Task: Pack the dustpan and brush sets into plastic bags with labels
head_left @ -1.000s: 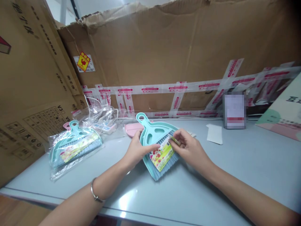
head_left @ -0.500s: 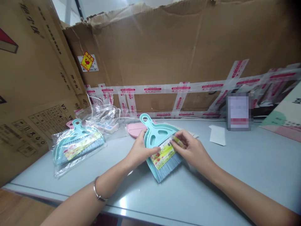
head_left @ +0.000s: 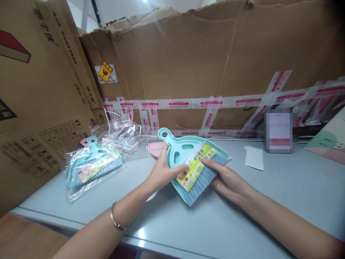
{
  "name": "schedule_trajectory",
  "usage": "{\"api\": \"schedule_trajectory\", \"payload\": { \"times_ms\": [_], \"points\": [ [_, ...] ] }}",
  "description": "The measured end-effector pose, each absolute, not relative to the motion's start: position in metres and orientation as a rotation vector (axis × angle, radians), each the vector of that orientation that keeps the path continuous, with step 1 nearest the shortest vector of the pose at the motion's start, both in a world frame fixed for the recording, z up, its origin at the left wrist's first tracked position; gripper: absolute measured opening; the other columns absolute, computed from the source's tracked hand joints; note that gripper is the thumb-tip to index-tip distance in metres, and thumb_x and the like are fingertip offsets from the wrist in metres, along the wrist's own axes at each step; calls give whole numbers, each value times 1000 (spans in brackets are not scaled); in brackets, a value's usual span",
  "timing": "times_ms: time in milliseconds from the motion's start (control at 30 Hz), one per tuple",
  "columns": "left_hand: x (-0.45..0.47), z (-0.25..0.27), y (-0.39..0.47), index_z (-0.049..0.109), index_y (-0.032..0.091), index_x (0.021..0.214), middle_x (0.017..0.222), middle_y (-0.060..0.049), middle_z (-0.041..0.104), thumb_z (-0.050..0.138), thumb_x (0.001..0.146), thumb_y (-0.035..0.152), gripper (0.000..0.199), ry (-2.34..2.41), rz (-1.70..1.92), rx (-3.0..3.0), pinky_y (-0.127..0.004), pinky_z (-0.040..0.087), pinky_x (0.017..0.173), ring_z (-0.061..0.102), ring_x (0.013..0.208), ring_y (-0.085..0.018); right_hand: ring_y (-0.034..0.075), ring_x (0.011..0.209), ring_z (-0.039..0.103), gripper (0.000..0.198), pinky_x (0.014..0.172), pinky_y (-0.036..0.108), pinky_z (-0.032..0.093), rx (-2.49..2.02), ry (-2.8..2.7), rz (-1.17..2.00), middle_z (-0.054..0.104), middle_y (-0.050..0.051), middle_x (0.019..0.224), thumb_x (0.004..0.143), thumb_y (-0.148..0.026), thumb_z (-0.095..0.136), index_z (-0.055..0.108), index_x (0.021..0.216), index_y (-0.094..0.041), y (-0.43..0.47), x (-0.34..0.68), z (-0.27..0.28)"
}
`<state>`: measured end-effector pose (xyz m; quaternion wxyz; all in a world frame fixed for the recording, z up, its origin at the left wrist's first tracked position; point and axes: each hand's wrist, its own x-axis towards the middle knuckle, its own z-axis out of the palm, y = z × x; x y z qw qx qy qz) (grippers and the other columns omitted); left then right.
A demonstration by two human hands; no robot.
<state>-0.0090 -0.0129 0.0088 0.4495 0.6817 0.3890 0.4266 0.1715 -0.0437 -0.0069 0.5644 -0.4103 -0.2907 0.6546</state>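
1. Teal dustpan-and-brush set [head_left: 192, 163] held just above the table [head_left: 283, 194], tilted, hanging loop away from the body, bristles toward it; unwrapped, with no bag around it

2. Left hand [head_left: 161, 172] closed on the set's near-left edge, thumb across the pan face beside the paper label [head_left: 195, 165]; right hand [head_left: 229, 178] cupped under the bristle side, fingers spread and supporting rather than pinching

3. Brush nested in the pan with the label banded across it, so judged assembled; bagging not yet done for this one

4. Left of the grip, well apart: bagged set [head_left: 93, 165], an identical teal pan and brush lying flat inside a clear sleeve, judged finished

5. Beyond that, loose clear bags [head_left: 121, 133] in a crumpled heap, contents too blurred to tell

6. Just behind the left hand, pink dustpan [head_left: 157, 148] lying partly hidden by the held set

7. Right of the grip, a white paper slip [head_left: 253, 158] flat on the table; cardboard walls [head_left: 188, 61] behind and to the left
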Motion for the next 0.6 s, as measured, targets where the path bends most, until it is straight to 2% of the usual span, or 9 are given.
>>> {"api": "schedule_trajectory", "payload": {
  "times_ms": [67,133,200,233,267,367,433,500,600],
  "points": [
    [-21,19,-4,47,17,116,118,-12,58,63,75,39,49,1073,973,1885,-42,45,93,55,109,-25,24,91,66,36,75,36,57,-965,-654,1509,70,4,100,69,-23,71,60,103,-22,-44,171,-8],
    [-43,32,8,56,15,109,124,-14,54,47,85,41,37,1409,1108,2162,-48,33,103,47,119,-27,24,93,66,36,75,35,57,-964,-645,1465,70,4,101,69,-22,72,60,103,-23,-44,174,-7],
    [-71,40,22,63,17,100,140,-14,40,40,88,42,37,1896,1168,2308,-57,12,109,26,134,-32,24,95,65,34,74,35,58,-979,-645,1432,70,4,103,68,-22,72,62,101,-23,-44,178,-5],
    [-87,41,29,65,18,97,144,-13,34,38,88,44,38,2131,1093,2275,-65,3,105,16,137,-35,24,96,65,33,74,35,58,-992,-654,1421,70,4,103,68,-23,72,62,100,-23,-44,179,-4],
    [-102,40,36,66,18,95,147,-14,29,39,87,44,39,2287,956,2221,-70,0,101,7,138,-39,25,96,65,32,74,35,58,-999,-670,1413,69,4,104,68,-24,72,62,99,-23,-44,180,-3],
    [-138,29,51,69,15,86,148,-18,26,48,81,44,36,2573,606,2031,-78,1,92,0,136,-47,25,96,65,32,76,36,58,-1003,-707,1412,69,4,104,69,-25,72,63,99,-23,-45,181,-4],
    [-150,22,57,69,13,88,147,-20,27,48,81,40,36,2648,511,1966,-79,1,91,1,135,-49,24,94,66,34,77,36,57,-994,-700,1426,70,3,103,69,-25,72,63,101,-23,-45,180,-4],
    [-151,21,58,66,12,100,145,-20,31,42,83,35,38,2643,564,2006,-79,1,93,4,136,-47,24,93,66,35,77,35,57,-983,-686,1450,70,3,101,68,-24,72,63,102,-23,-47,179,-5],
    [-132,26,51,53,12,122,144,-16,35,34,86,28,44,2517,736,2183,-73,1,100,8,137,-42,23,90,67,34,76,34,57,-971,-694,1483,71,3,97,67,-23,74,64,100,-21,-50,177,-2]
  ]
}}
